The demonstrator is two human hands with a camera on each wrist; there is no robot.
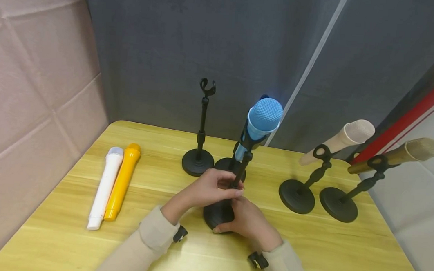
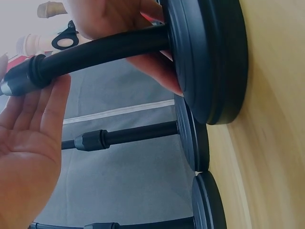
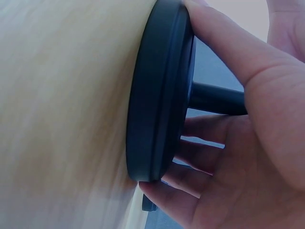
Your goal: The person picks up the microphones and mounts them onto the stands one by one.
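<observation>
A blue microphone sits tilted in the clip of the front black microphone stand. My left hand holds that stand's pole between thumb and fingers, below the collar; the left wrist view shows the fingers behind the pole. Lower down, my right hand grips the round base, thumb on the near edge and fingers on the far side. In the right wrist view the base is at the tabletop; whether it is slightly raised I cannot tell.
Behind stand a bare-clipped stand and another base, partly hidden. To the right, two stands hold a pale microphone and a gold microphone. White and yellow microphones lie at left on the wooden table.
</observation>
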